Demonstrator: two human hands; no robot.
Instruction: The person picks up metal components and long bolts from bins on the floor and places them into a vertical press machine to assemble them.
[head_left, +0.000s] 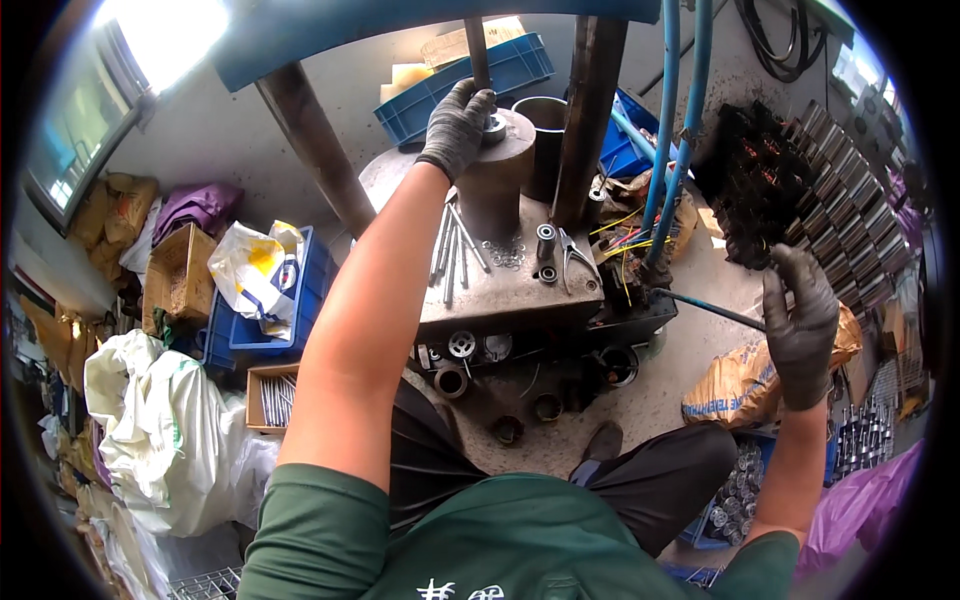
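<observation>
My left hand [460,125], in a grey knit glove, reaches up to the press. Its fingers are curled against a small round metal part [495,129] on top of a thick steel cylinder [492,175], just below the vertical press rod [478,55]. The fingers hide some of that part. Off to the right, my gloved right hand [803,318] has its thumb and fingers apart. The end of a lever [715,308] meets its palm side, and the fingers are not wrapped round it. Thin metal rods [457,245], small rings [508,254] and pliers [573,263] lie on the press bed [515,296].
Steel columns [318,150] flank the press, and blue hoses [683,130] hang at its right. Blue crates [315,285] and a white sack [165,435] stand left. Stacked metal tubes [850,190] and a brown bag [735,380] are at the right.
</observation>
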